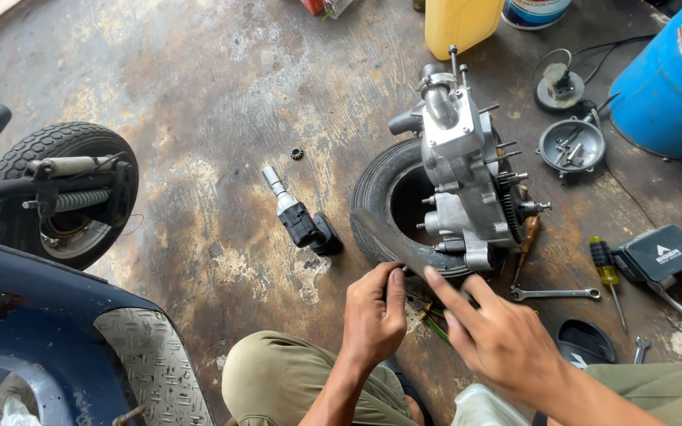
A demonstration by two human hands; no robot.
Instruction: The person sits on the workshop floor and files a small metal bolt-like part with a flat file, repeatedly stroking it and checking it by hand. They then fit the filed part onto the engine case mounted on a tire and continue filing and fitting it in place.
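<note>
The left hand (372,312) and right hand (492,330) are pinching a flat dark grey metal strip (384,237) together, beyond them a round grey metal dish (571,145) holding small bolts.

Yellow jug (461,24), white-labelled blue drum (668,79), dark lettered case (660,252) at right.
</note>
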